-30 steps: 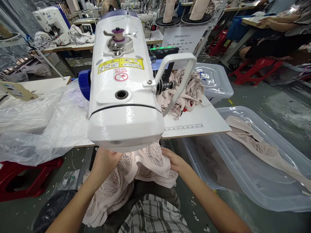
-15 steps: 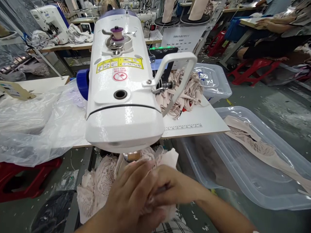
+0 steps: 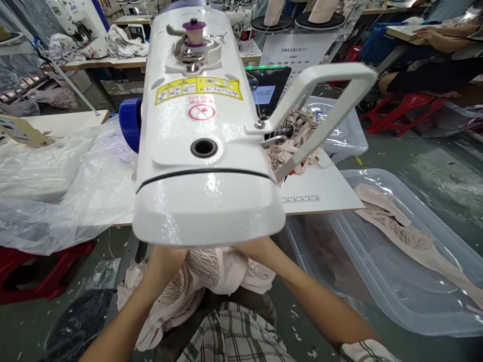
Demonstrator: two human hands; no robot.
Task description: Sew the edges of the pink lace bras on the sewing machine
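Note:
A white sewing machine [image 3: 211, 206] fills the middle of the view, its head hanging over both hands. Beneath it lies a beige lace bra [image 3: 206, 266], partly covered by the machine head. My left hand [image 3: 168, 257] is at the bra's left side, only its back and wrist showing. At the right side of the bra, my right hand [image 3: 257, 250] reaches under the head. The fingers of both hands are hidden, so their grip cannot be seen. More beige lace fabric [image 3: 151, 322] hangs below my left forearm.
To the right stands a clear plastic bin [image 3: 400, 301] with a beige lace piece [image 3: 411, 239] inside. Beige strips [image 3: 298, 125] are heaped on the white tabletop [image 3: 332, 191]. Plastic bags [image 3: 68, 171] cover the left. A seated person's hands [image 3: 426, 35] appear at far right.
Both hands have moved forward and apart, from close together in front of the machine to under its head. The view has come nearer to the machine, and the bra is now spread between the hands.

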